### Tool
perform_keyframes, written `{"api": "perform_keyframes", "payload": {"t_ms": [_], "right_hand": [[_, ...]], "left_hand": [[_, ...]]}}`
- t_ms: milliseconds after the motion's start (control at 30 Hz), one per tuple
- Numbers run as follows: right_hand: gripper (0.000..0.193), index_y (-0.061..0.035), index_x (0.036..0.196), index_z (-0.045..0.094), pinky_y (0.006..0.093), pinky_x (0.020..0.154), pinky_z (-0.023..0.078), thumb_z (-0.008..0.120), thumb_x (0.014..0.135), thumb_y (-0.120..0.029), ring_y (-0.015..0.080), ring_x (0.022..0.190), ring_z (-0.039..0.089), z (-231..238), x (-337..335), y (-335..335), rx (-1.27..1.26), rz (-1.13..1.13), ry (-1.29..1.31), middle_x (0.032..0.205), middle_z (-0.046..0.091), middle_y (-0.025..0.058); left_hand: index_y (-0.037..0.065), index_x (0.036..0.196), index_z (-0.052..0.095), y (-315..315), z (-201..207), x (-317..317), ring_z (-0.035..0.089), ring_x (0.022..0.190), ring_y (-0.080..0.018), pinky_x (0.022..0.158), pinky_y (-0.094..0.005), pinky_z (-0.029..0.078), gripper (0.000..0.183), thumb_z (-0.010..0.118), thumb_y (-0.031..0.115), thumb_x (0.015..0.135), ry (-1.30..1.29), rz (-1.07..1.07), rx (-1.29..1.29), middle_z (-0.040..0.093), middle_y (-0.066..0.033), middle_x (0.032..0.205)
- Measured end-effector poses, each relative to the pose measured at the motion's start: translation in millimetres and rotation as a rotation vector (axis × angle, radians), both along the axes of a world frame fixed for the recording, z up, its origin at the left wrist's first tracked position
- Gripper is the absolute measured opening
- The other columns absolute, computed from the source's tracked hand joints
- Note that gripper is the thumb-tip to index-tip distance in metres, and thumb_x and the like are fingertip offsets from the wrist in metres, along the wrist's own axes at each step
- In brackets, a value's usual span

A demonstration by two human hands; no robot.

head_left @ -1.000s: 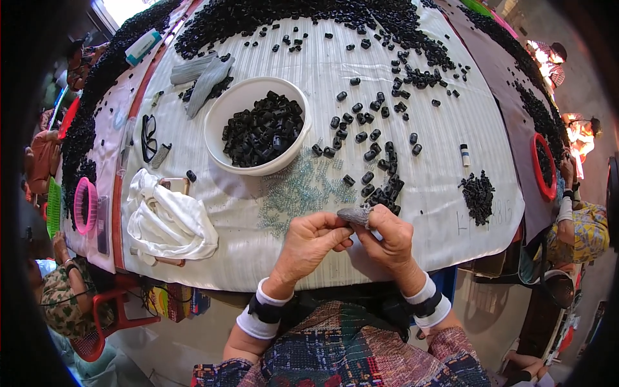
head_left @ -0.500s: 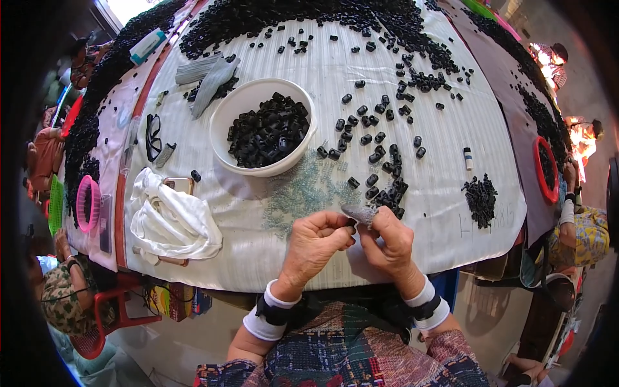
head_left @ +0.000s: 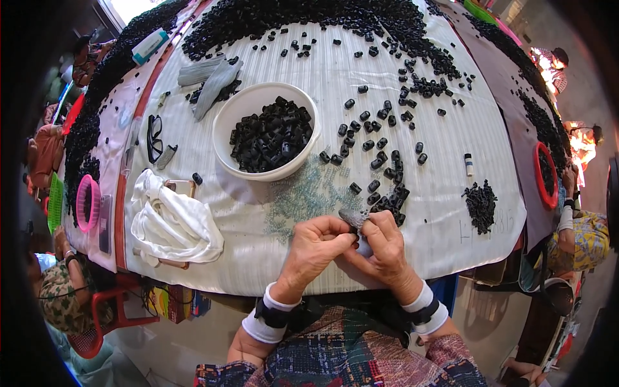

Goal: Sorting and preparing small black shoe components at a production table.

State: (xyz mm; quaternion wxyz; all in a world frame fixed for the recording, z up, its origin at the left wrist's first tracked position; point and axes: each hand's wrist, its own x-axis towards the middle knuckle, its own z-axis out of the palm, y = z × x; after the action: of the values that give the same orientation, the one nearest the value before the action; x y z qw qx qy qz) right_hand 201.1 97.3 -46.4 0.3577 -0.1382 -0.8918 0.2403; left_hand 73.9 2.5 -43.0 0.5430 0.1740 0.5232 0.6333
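Observation:
Above the near edge of the table my left hand (head_left: 316, 248) and my right hand (head_left: 382, 255) meet, thumbs and fingertips pinched together. A small black part (head_left: 355, 244) shows between them, mostly hidden by the fingers. On my right index finger sits a grey fabric finger cover (head_left: 352, 218). Just beyond the hands lies a cluster of black plastic cylinders (head_left: 392, 201), with more strewn farther off. Left of these, a thin spread of small teal springs (head_left: 298, 205) covers the cloth. A white bowl (head_left: 220, 138) behind the springs holds many black cylinders (head_left: 271, 137).
A pile of thin black pieces (head_left: 480, 209) and a small bottle (head_left: 469, 165) lie to the right. At left are a white cloth (head_left: 174, 226), eyeglasses (head_left: 154, 138) and grey fabric strips (head_left: 216, 87). A large black heap (head_left: 303, 16) fills the far side. Other people sit at both sides.
My right hand has turned inward and come closer to the left, its fingers more curled. The left hand has barely moved. The view has shifted slightly.

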Motion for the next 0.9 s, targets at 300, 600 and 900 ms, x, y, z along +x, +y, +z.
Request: {"api": "perform_keyframes", "payload": {"t_ms": [300,600,900], "right_hand": [[0.038,0.0033,0.085,0.054,0.0366,0.056,0.045,0.078,0.059,-0.010,0.0304,0.066,0.052,-1.6,5.1,1.2,0.035,-0.037,0.007,0.079,0.052,0.0146],[0.035,0.0026,0.084,0.053,0.0351,0.053,0.044,0.077,0.060,-0.008,0.0282,0.063,0.050,-3.1,2.7,-0.4,0.119,-0.076,0.025,0.075,0.050,0.0135],[0.033,0.0035,0.083,0.053,0.0342,0.054,0.045,0.075,0.061,-0.006,0.0279,0.062,0.050,-3.5,1.0,-2.6,0.142,-0.052,-0.025,0.074,0.049,0.0138]], "left_hand": [[-0.005,0.085,0.065,4.5,4.7,-0.8,0.056,0.069,-0.0059,0.060,-0.0177,0.045,0.012,0.066,0.005,0.079,0.061,-0.084,-0.053,0.064,-0.0037,0.079],[-0.004,0.088,0.065,1.8,0.9,-5.3,0.057,0.071,-0.0068,0.064,-0.0187,0.046,0.012,0.064,0.006,0.083,0.010,-0.109,-0.049,0.065,-0.0040,0.080],[-0.003,0.089,0.064,-0.2,-7.7,-6.7,0.060,0.070,-0.0081,0.062,-0.0180,0.049,0.010,0.064,0.004,0.083,0.000,-0.109,-0.017,0.064,-0.0049,0.080]]}}
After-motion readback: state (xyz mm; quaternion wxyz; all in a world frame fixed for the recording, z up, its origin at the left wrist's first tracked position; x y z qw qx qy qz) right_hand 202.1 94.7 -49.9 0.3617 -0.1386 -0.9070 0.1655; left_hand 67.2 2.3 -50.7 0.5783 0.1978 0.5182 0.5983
